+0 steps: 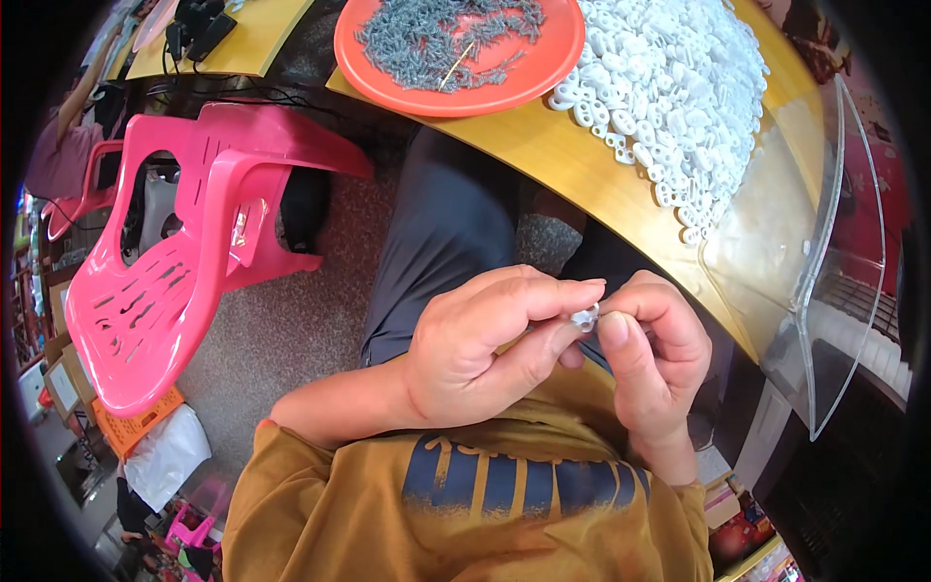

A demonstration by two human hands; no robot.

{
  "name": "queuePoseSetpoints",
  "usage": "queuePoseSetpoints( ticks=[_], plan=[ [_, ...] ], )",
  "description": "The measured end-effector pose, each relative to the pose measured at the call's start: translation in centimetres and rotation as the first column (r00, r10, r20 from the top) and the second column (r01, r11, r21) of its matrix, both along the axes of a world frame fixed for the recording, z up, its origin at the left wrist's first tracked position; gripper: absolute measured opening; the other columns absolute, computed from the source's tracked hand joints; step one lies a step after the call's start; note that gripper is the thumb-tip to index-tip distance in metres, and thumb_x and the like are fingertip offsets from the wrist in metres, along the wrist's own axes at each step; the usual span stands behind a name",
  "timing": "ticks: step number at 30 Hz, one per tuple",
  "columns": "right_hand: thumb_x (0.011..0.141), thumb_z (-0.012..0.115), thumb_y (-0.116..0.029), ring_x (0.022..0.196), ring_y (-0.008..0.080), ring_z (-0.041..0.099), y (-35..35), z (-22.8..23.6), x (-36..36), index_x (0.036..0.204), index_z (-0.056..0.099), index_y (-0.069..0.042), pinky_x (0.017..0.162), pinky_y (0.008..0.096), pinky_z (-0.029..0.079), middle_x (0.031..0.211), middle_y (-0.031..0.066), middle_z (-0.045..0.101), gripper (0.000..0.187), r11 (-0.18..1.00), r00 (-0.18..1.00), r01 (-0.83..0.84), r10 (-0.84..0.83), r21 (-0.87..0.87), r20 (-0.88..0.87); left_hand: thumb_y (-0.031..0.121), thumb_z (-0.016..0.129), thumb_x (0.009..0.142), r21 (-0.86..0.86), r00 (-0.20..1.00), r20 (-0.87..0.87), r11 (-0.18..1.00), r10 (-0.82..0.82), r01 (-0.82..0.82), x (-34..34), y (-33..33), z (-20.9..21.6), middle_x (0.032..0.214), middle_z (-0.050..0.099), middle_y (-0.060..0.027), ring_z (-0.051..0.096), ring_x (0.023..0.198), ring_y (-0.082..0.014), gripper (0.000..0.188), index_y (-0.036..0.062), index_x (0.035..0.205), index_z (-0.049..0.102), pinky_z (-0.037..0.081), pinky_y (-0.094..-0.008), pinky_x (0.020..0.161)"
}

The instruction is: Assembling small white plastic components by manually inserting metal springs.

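Above my lap, my left hand (495,339) pinches a small white plastic piece (584,318) between thumb and fingertips. Right beside it, my right hand (655,354) is closed, its thumb pressed to the forefinger at the edge of that piece. Whatever sits in the right fingertips is too small or hidden to name. Beyond my hands, a big heap of similar white plastic pieces (669,87), many with two holes, lies on the yellow table (524,145). A red plate (359,58) to its left bears many tiny grey parts (417,39) and a thin yellowish stick (457,66).
A clear plastic panel (824,252) stands along the table's right side. On the speckled floor to my left is a pink plastic chair (184,262). Behind it lie an orange crate (145,422) and a white bag (170,456). Dark cables and devices (204,29) rest on another table.
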State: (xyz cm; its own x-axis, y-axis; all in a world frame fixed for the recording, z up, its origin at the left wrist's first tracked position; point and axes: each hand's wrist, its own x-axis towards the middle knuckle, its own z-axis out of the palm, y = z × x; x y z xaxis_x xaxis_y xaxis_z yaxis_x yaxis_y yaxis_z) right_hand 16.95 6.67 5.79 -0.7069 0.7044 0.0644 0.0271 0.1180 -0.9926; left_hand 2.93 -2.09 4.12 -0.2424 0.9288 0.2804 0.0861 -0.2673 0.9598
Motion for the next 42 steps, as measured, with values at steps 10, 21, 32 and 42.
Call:
queuePoseSetpoints(
  ticks=[10, 21, 32, 42],
  plan=[
    [0.080, 0.057, 0.000, 0.052, 0.0109, 0.043, -0.2, -0.4, -0.4, 0.079, 0.056, 0.000, 0.046, 0.0221, 0.033, 0.064, 0.0041, 0.051, 0.001, 0.978, 0.998, 0.017, -0.029, 0.208, 0.052, -0.007, 0.055, 0.079, 0.149, 0.973, -0.188, 0.983, 0.134, -0.107, 0.4, 0.2, -1.0, 0.073, 0.058, -0.0081, 0.059, 0.057, -0.0128, 0.027, -0.0026, 0.106, 0.056, 0.044, -0.0211, 0.050],
    [0.081, 0.057, -0.003, 0.055, 0.0077, 0.041, 0.2, -1.4, -0.5, 0.083, 0.057, 0.000, 0.048, 0.0195, 0.031, 0.067, 0.0031, 0.052, 0.004, 1.000, 1.000, 0.021, -0.021, 0.010, 0.020, -0.005, 0.050, 0.084, -0.192, 0.926, 0.377, 0.978, -0.001, 0.079, 0.0, -0.1, -0.9, 0.084, 0.054, -0.0081, 0.058, 0.066, -0.0111, 0.024, -0.0031, 0.108, 0.052, 0.048, -0.0196, 0.055],
    [0.076, 0.061, -0.003, 0.055, 0.0057, 0.040, 0.9, -0.8, -0.4, 0.091, 0.058, 0.000, 0.049, 0.0185, 0.030, 0.071, 0.0029, 0.054, 0.016, 1.000, 0.996, -0.016, 0.017, -0.018, 0.090, -0.004, 0.048, 0.085, -0.208, 0.820, 0.572, 0.970, 0.015, 0.127, -0.2, 0.1, -1.1, 0.086, 0.053, -0.0078, 0.057, 0.071, -0.0110, 0.023, -0.0034, 0.108, 0.051, 0.049, -0.0201, 0.058],
    [0.080, 0.058, -0.002, 0.054, 0.0051, 0.040, 0.4, -1.4, -1.2, 0.084, 0.057, 0.000, 0.048, 0.0178, 0.030, 0.068, 0.0016, 0.052, 0.005, 0.996, 0.997, 0.064, -0.060, -0.069, 0.053, -0.005, 0.048, 0.085, -0.205, 0.839, 0.544, 0.972, 0.016, 0.114, -0.1, 0.3, -1.4, 0.086, 0.053, -0.0077, 0.056, 0.068, -0.0101, 0.022, -0.0022, 0.107, 0.051, 0.048, -0.0192, 0.058]
  ],
)
